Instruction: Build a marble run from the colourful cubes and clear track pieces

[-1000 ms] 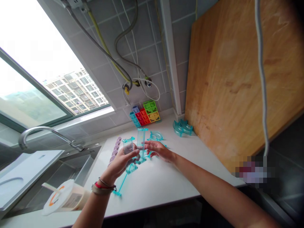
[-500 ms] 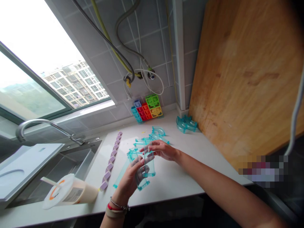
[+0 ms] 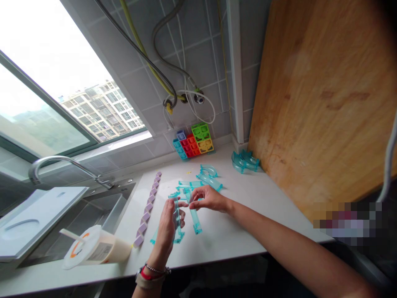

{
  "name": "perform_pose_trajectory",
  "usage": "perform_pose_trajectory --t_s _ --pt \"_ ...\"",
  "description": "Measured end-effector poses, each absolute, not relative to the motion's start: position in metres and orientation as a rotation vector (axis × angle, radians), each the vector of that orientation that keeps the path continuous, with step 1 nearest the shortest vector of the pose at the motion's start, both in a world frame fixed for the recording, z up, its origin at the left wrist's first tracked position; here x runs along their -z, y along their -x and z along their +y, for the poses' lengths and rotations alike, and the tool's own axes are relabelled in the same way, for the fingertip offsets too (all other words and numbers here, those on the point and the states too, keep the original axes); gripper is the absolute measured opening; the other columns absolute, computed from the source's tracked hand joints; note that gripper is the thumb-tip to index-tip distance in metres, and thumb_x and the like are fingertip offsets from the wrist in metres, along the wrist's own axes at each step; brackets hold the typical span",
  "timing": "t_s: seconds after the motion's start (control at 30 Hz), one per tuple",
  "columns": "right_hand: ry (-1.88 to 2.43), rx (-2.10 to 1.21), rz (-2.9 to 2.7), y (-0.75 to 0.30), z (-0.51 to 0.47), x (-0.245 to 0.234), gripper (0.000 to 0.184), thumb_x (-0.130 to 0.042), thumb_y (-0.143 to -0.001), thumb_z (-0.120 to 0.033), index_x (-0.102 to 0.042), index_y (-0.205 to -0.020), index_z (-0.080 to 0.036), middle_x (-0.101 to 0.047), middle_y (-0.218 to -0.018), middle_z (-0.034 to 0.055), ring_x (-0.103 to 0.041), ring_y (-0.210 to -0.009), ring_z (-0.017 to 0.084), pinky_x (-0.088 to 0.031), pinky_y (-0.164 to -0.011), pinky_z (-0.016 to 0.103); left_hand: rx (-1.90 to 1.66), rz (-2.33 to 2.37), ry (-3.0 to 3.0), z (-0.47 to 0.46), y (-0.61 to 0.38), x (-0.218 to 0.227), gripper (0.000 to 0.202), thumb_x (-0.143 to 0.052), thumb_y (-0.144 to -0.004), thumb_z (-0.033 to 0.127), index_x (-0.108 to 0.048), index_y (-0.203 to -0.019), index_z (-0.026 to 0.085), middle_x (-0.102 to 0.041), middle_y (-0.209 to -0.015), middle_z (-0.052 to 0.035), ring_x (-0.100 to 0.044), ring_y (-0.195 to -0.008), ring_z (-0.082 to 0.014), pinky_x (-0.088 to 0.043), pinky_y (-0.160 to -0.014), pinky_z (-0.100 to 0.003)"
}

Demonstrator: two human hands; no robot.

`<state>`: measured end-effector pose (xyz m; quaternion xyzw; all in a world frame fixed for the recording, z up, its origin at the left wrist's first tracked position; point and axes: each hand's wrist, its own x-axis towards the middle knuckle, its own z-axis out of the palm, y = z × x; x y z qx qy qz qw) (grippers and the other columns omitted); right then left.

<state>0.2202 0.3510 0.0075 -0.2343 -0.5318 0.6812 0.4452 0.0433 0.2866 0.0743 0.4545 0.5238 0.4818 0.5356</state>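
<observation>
Above the counter my left hand (image 3: 166, 225) is closed around a clear teal track piece (image 3: 179, 236), held upright with the fingers behind it. Facing it, my right hand (image 3: 210, 198) pinches a second straight teal piece (image 3: 195, 219) between thumb and fingers. A narrow gap separates the two pieces. Beyond my hands lie a flat straight piece (image 3: 190, 184) and curved teal pieces (image 3: 209, 180). Another teal strip (image 3: 154, 236) shows partly behind my left wrist.
A row of lilac blocks (image 3: 149, 207) runs along the left. A lidded cup with a straw (image 3: 101, 248) stands near the sink (image 3: 124, 198). Colourful block units (image 3: 194, 142) lean at the wall; more curved pieces (image 3: 245, 161) sit by the wooden board (image 3: 310, 103).
The two held pieces have moved apart and turned edge-on to me. My right hand's piece has tilted, and my left hand has shifted slightly left.
</observation>
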Motion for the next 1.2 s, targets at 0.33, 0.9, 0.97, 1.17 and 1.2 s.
perform_pose_trajectory --t_s 0.33,0.9,0.97,1.17,1.2 --pt "0.568 -1.621 -1.332 -0.211 0.345 -0.008 0.048 -0.096 -0.058 -0.049 -0.069 -0.077 -0.014 -0.069 -0.072 0.0008 -0.068 -0.068 0.015 -0.059 -0.064 0.028 -1.170 1.350 -1.224 0.291 -0.045 -0.070 0.041 -0.065 -0.090 0.061 -0.062 -0.101 0.022 -0.067 -0.106 -0.0050 -0.059 -0.069 -0.0112 -0.045 -0.051 -0.020" --pt "0.523 -1.636 -1.236 -0.202 0.343 -0.004 0.048 -0.097 -0.056 -0.046 -0.066 -0.074 -0.014 -0.069 -0.071 0.0004 -0.069 -0.066 0.015 -0.061 -0.063 0.029 -1.169 1.375 -1.242 0.292 -0.051 -0.062 0.041 -0.065 -0.090 0.060 -0.060 -0.103 0.022 -0.061 -0.100 -0.0019 -0.053 -0.062 -0.0075 -0.042 -0.047 -0.017" --pt "0.529 -1.632 -1.238 -0.202 0.343 -0.004 0.048 -0.097 -0.057 -0.047 -0.067 -0.075 -0.014 -0.069 -0.071 0.0005 -0.069 -0.067 0.016 -0.061 -0.063 0.030 -1.156 1.384 -1.246 0.294 -0.050 -0.059 0.042 -0.064 -0.090 0.061 -0.060 -0.105 0.022 -0.061 -0.100 -0.0019 -0.053 -0.062 -0.0078 -0.043 -0.047 -0.017" --pt "0.535 -1.560 -1.290 -0.203 0.342 -0.006 0.046 -0.095 -0.061 -0.049 -0.068 -0.074 -0.014 -0.070 -0.074 0.0021 -0.071 -0.069 0.018 -0.060 -0.061 0.029 -1.109 1.479 -1.263 0.300 -0.047 -0.053 0.054 -0.060 -0.087 0.072 -0.060 -0.108 0.022 -0.060 -0.098 -0.0024 -0.053 -0.062 -0.0099 -0.044 -0.045 -0.020" --pt "0.536 -1.554 -1.294 -0.203 0.342 -0.006 0.046 -0.094 -0.062 -0.049 -0.068 -0.074 -0.014 -0.069 -0.074 0.0022 -0.071 -0.069 0.018 -0.060 -0.061 0.029 -1.106 1.492 -1.268 0.300 -0.047 -0.053 0.056 -0.060 -0.086 0.073 -0.060 -0.109 0.022 -0.060 -0.097 -0.0025 -0.053 -0.061 -0.0098 -0.044 -0.045 -0.020"
